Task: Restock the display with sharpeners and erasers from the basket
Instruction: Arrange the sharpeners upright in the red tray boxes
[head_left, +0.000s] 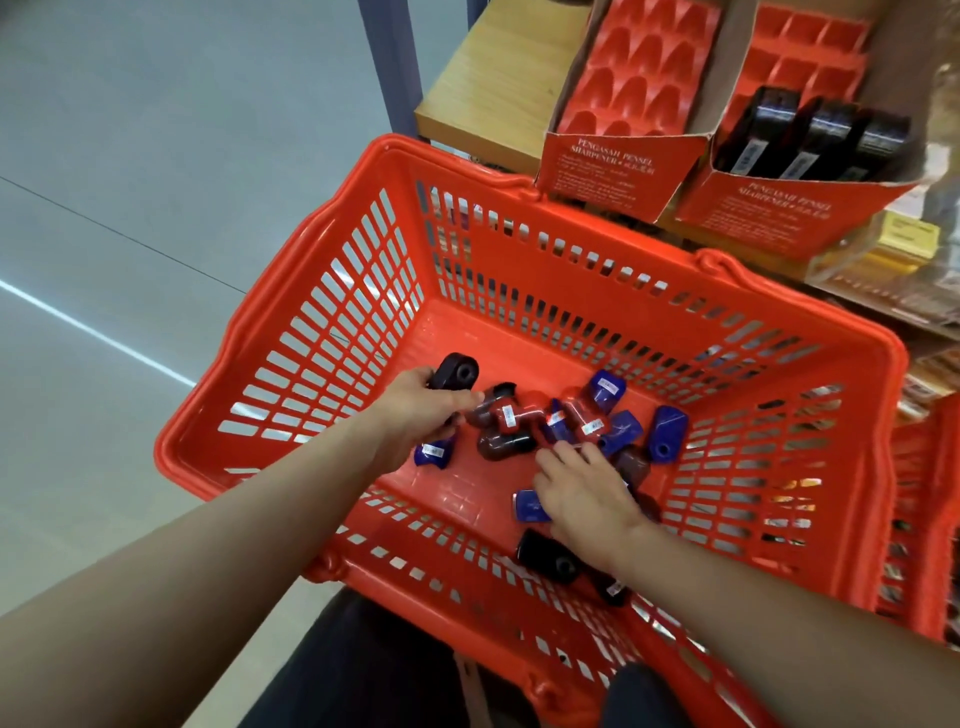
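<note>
— Down on the floor of the orange basket (291, 332), what lies there?

— Loose sharpeners (563, 423), small rounded-block shapes in blue, red, dark brown and black, some with white barcode stickers. They lie heaped near the middle, pointing every way.

— And the hands?

— Left hand (415, 413) has its fingers curled around a black sharpener (454, 370); its long axis runs up and to the right, the round pencil hole facing the far wall. Right hand (584, 493) rests on the pile with fingers loosely spread, fingertips touching a blue one; I cannot tell if it grips anything.

— The display?

— Beyond the basket, on a wooden shelf (488, 93), two red cardboard trays: the left tray (623, 156) shows bare moulded slots, the right tray (779, 202) holds three black sharpeners (815, 137) standing side by side.
</note>
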